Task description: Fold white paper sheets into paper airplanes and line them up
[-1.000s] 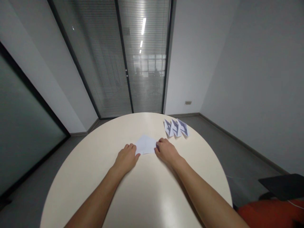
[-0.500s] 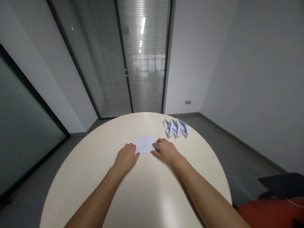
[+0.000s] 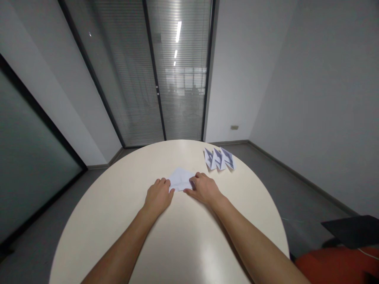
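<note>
A white sheet of folded paper [image 3: 180,177] lies on the round table, its far edge coming to a blunt point and a crease running across it. My left hand [image 3: 160,193] grips its left side, fingers on top and thumb at the near edge. On the opposite side my right hand [image 3: 204,187] is closed on the paper's right edge, its thumb reaching along the near edge. The paper's outer corners are hidden under my fingers.
Several folded paper pieces [image 3: 218,159] stand in an overlapping row at the table's far right. The pale round table [image 3: 118,221] fills the foreground. At lower right are a red chair [image 3: 334,266] and a dark flat object [image 3: 352,230]. Glass doors stand beyond.
My right thumb has slid left along the paper's near edge, and the right hand has shifted slightly left. The crease across the paper shows more clearly. My left hand has barely moved.
</note>
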`<state>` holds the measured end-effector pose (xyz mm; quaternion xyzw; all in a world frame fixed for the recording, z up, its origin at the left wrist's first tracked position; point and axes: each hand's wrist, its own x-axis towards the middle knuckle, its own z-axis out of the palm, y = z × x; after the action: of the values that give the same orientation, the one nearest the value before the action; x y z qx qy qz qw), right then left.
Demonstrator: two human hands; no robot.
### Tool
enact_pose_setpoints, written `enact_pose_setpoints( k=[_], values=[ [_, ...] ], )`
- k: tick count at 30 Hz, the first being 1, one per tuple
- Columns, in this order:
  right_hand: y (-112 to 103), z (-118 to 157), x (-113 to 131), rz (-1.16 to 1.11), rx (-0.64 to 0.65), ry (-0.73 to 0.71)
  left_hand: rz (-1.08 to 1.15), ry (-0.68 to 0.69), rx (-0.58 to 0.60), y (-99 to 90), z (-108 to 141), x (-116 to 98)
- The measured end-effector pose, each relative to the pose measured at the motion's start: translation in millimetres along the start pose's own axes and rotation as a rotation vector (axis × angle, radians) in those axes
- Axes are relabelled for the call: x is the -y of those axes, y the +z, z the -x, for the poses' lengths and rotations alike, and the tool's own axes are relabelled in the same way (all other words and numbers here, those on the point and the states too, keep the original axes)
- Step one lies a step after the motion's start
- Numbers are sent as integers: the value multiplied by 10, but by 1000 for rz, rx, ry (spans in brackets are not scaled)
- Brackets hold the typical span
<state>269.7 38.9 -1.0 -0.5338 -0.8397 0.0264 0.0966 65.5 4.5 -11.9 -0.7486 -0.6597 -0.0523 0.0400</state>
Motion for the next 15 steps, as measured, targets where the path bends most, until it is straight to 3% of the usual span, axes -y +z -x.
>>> enact_pose_setpoints(
  k=[10,15],
  values=[
    [-22,6,-29,0,-8,-32,7,9,59,-139,40,13],
    [-24,-26,-141,-30,25,-120,29,7,61,-117,35,106]
  ],
)
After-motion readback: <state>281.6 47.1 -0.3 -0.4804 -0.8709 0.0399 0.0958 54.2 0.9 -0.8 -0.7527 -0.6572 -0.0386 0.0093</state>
